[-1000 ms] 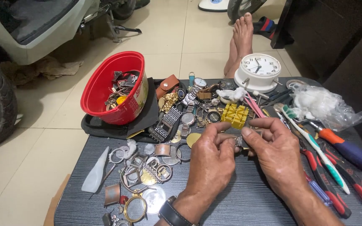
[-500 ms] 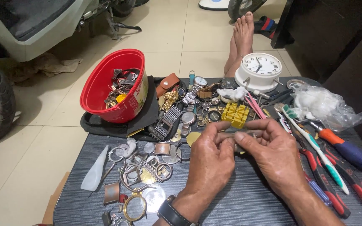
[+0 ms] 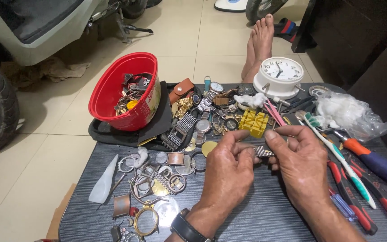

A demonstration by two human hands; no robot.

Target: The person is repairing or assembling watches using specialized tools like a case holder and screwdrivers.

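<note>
Short silver metal watch-band piece (image 3: 262, 151) (ribbed links) lies level, pinched at both ends above the table

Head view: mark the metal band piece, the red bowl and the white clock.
metal band piece (image 3: 263, 151), head view, ribbed middle showing between both hands
red bowl (image 3: 108, 92), head view, left outer wall
white clock (image 3: 283, 70), head view, centre of the dial

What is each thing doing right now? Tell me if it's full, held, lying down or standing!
Left hand: pinching the small metal watch-band piece.
Right hand: pinching the same piece.
Red plastic bowl: tilted, holding parts.
White round alarm clock: standing, face up.
Green-and-white toothbrush: lying flat.
Dark slatted table: cluttered.
</note>
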